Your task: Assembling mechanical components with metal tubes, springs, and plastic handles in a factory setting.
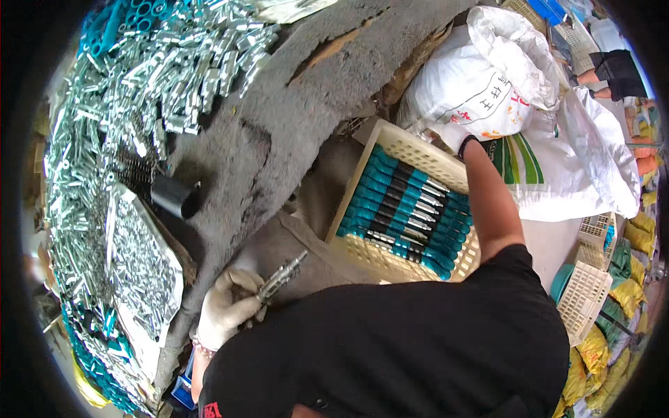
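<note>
I'm looking down past a black shirt at a grey felt-covered bench [300, 104]. My left hand [226, 310], in a white glove, is curled shut around a slim metal tool shaft [282, 275], whose tip points up and to the right over the bench edge. My right hand [453, 136], also gloved white, is stretched far out to the top rim of the cream plastic basket [418, 150]; from here I can't tell whether its fingers are spread or gripping, since the wrist hides them. In the basket lie rows of teal-and-black handled drivers [408, 209], packed side by side. Heaps of small silvery metal parts [160, 63] cover the left of the bench, and a black cup-like piece [174, 196] sits near them. White sacks [488, 83] rest just beyond the basket.

My read: this is mid-assembly, with one shaft in hand and the other hand working at the basket. The next move, I judge, calls for a steady left grip and a careful reach, as the basket's rows are tight.
</note>
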Demonstrator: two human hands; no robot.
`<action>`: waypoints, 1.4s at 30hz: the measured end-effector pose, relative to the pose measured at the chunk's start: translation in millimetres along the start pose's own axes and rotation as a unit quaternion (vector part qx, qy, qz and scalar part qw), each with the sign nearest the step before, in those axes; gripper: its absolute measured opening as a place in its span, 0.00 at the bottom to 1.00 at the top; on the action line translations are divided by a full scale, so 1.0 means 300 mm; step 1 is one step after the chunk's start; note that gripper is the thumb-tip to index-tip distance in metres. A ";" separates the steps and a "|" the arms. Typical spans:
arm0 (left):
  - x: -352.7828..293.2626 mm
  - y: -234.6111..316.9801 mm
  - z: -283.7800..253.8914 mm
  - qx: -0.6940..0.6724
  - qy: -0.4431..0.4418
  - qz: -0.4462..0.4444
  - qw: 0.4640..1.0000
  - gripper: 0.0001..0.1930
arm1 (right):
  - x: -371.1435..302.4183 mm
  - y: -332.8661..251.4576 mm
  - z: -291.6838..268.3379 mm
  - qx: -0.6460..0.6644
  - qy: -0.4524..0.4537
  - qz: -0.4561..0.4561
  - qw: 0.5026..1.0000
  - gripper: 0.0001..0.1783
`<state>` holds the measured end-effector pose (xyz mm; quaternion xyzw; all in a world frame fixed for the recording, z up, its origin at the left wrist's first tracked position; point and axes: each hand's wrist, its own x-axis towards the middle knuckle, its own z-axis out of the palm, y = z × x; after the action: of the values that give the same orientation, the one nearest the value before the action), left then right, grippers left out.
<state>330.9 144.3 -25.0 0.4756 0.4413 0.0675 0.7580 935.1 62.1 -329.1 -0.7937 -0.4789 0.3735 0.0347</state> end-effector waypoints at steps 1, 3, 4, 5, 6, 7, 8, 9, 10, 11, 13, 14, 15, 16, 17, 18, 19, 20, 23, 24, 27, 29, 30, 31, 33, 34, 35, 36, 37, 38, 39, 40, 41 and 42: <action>-0.001 -0.006 0.006 -0.047 -0.011 0.025 0.999 0.10 | -0.105 -0.094 -0.014 0.057 0.051 -0.019 0.997 0.28; -0.011 0.001 0.017 -0.048 -0.012 0.016 0.999 0.10 | -0.274 -0.307 0.001 0.036 0.115 -0.073 0.990 0.25; -0.016 -0.009 0.018 -0.055 -0.010 0.017 0.998 0.09 | -0.326 -0.367 0.019 -0.038 0.130 -0.105 0.985 0.24; -0.012 -0.006 0.038 -0.023 0.000 0.013 1.000 0.11 | -0.329 -0.356 0.076 -0.094 0.190 -0.003 0.977 0.22; -0.018 -0.012 0.046 -0.027 0.002 0.014 1.000 0.11 | -0.331 -0.364 0.089 -0.098 0.189 -0.005 0.977 0.22; -0.025 -0.018 0.052 -0.024 -0.002 0.025 0.999 0.11 | -0.333 -0.373 0.097 -0.116 0.202 0.027 0.972 0.23; -0.035 -0.023 0.053 -0.021 -0.004 0.034 0.999 0.11 | -0.331 -0.379 0.109 -0.133 0.215 0.058 0.966 0.24; -0.041 -0.028 0.039 -0.015 -0.015 0.035 0.999 0.11 | -0.318 -0.349 0.120 -0.138 0.242 0.026 0.960 0.24; -0.049 -0.024 0.032 -0.018 -0.011 0.034 0.999 0.11 | -0.308 -0.331 0.121 -0.140 0.239 0.023 0.961 0.24; -0.045 -0.017 0.024 -0.030 -0.015 0.009 0.999 0.10 | -0.301 -0.323 0.118 -0.128 0.255 0.028 0.958 0.23; -0.046 -0.014 0.012 -0.039 -0.019 -0.020 0.999 0.10 | -0.271 -0.266 0.099 -0.110 0.284 0.037 0.952 0.22; -0.045 -0.011 0.006 -0.040 -0.016 -0.021 0.999 0.10 | -0.256 -0.263 0.080 -0.105 0.297 0.039 0.948 0.22; -0.044 -0.009 -0.001 -0.034 -0.016 -0.019 0.999 0.10 | -0.250 -0.257 0.071 -0.123 0.291 0.038 0.948 0.22; -0.040 -0.007 -0.006 -0.028 -0.017 -0.018 0.999 0.10 | -0.245 -0.247 0.059 -0.142 0.285 0.039 0.947 0.22; -0.040 -0.011 -0.012 -0.028 -0.018 -0.023 0.999 0.10 | -0.251 -0.250 0.052 -0.153 0.276 0.042 0.948 0.22; -0.038 -0.018 -0.021 -0.041 -0.021 -0.013 0.999 0.10 | -0.249 -0.247 0.045 -0.164 0.267 0.047 0.949 0.24; -0.032 -0.024 -0.025 -0.054 -0.025 -0.002 0.998 0.11 | -0.236 -0.243 0.038 -0.158 0.263 0.047 0.950 0.23; -0.032 -0.032 -0.027 -0.055 -0.024 -0.008 0.998 0.11 | -0.231 -0.260 0.036 -0.142 0.258 0.053 0.954 0.23; -0.033 -0.038 -0.017 -0.055 -0.011 0.021 0.998 0.11 | -0.218 -0.290 0.025 -0.147 0.251 0.076 0.954 0.24; -0.043 -0.038 -0.015 -0.059 -0.007 0.024 0.998 0.11 | -0.225 -0.322 0.005 -0.120 0.243 0.078 0.959 0.23; -0.119 -0.027 -0.019 0.016 -0.001 0.009 1.000 0.09 | -0.199 -0.363 -0.001 -0.218 0.191 0.141 0.947 0.28; -0.175 -0.030 -0.026 0.019 -0.015 0.038 0.999 0.09 | -0.312 -0.497 -0.040 -0.270 0.288 0.040 0.918 0.36; -0.208 -0.026 -0.030 0.009 -0.027 0.045 0.999 0.09 | -0.352 -0.503 -0.043 -0.265 0.365 -0.033 0.892 0.34; -0.260 -0.032 -0.037 0.004 -0.003 0.046 0.999 0.09 | -0.481 -0.715 -0.047 -0.179 0.384 -0.052 0.904 0.30; -0.351 -0.048 -0.058 -0.011 0.015 0.062 0.998 0.08 | -0.702 -0.981 -0.011 0.076 0.496 -0.151 0.852 0.22; -0.415 -0.060 -0.065 -0.018 0.035 0.077 0.996 0.08 | -0.811 -1.119 0.005 0.123 0.497 -0.190 0.838 0.21; -0.479 -0.073 -0.073 -0.047 0.052 0.088 0.994 0.08 | -0.886 -1.228 0.026 0.156 0.457 -0.257 0.837 0.21; -0.540 -0.086 -0.080 -0.075 0.067 0.099 0.990 0.08 | -0.945 -1.321 0.042 0.188 0.412 -0.321 0.832 0.20; -0.598 -0.089 -0.088 -0.106 0.077 0.113 0.985 0.08 | -0.991 -1.419 0.040 0.135 0.406 -0.385 0.817 0.21; -0.649 -0.101 -0.107 -0.107 0.085 0.122 0.983 0.08 | -1.014 -1.513 0.032 0.083 0.398 -0.446 0.798 0.21; -0.696 -0.112 -0.136 -0.115 0.099 0.121 0.981 0.08 | -1.013 -1.592 0.015 0.044 0.386 -0.480 0.786 0.21; -0.739 -0.122 -0.166 -0.123 0.113 0.119 0.979 0.08 | -0.986 -1.658 0.002 0.032 0.381 -0.499 0.777 0.20; -0.773 -0.138 -0.196 -0.129 0.140 0.132 0.973 0.08 | -0.944 -1.718 -0.015 0.038 0.370 -0.489 0.789 0.19; -0.803 -0.128 -0.218 -0.127 0.170 0.146 0.966 0.08 | -0.901 -1.766 -0.049 0.042 0.363 -0.474 0.801 0.17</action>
<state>125.8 41.1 80.2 0.4168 0.4771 0.3128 0.7077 484.4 139.5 51.4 -0.5425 -0.7317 0.0153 0.4123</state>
